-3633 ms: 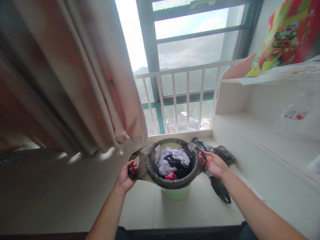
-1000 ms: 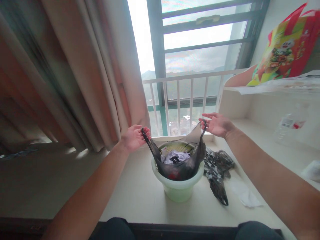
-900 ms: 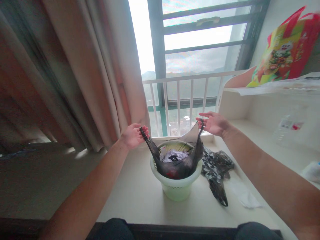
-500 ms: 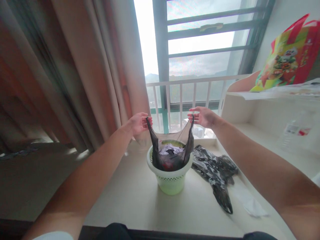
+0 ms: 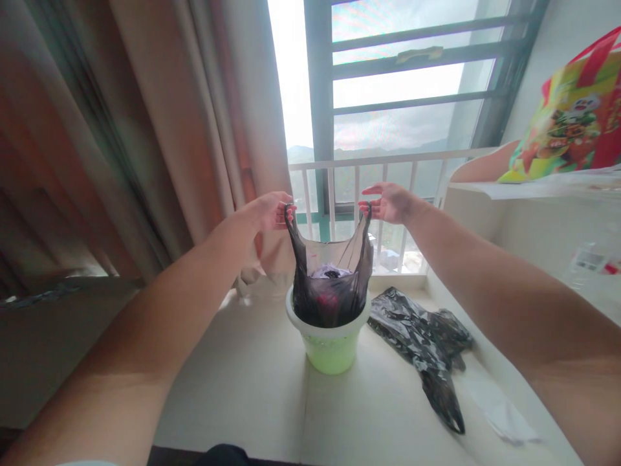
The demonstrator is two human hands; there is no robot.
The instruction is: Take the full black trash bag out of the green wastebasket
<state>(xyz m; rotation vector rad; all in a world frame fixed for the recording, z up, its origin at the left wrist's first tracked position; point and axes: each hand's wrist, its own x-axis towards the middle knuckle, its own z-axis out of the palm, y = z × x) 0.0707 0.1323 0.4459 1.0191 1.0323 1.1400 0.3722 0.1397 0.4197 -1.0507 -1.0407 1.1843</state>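
A thin black plastic bag [image 5: 330, 301] stands partly out of a pale green basket [image 5: 330, 355] with a whitish rim. Crumpled whitish material and something reddish show inside the bag. My left hand [image 5: 277, 211] has its fingers hooked through one bag handle, at the upper left. Opposite it, my right hand [image 5: 385, 203] grips the other handle, with one finger stretched out above it. Both handles are pulled taut upward, and the bag's mouth gapes between them. The bag's bottom is hidden inside the basket.
Right of the basket lies a second, crumpled black plastic bag [image 5: 427, 349], with white paper [image 5: 504, 408] beside it on the white tabletop [image 5: 233, 395]. A colourful carrier bag [image 5: 572, 123] sits on the right-hand shelf. Curtains [image 5: 194, 129] hang at left; a railing [image 5: 383, 158] crosses the window.
Both hands have moved upward, drawing the black bag higher out of the basket. More of the bag's body now shows above the rim. The view has shifted slightly.
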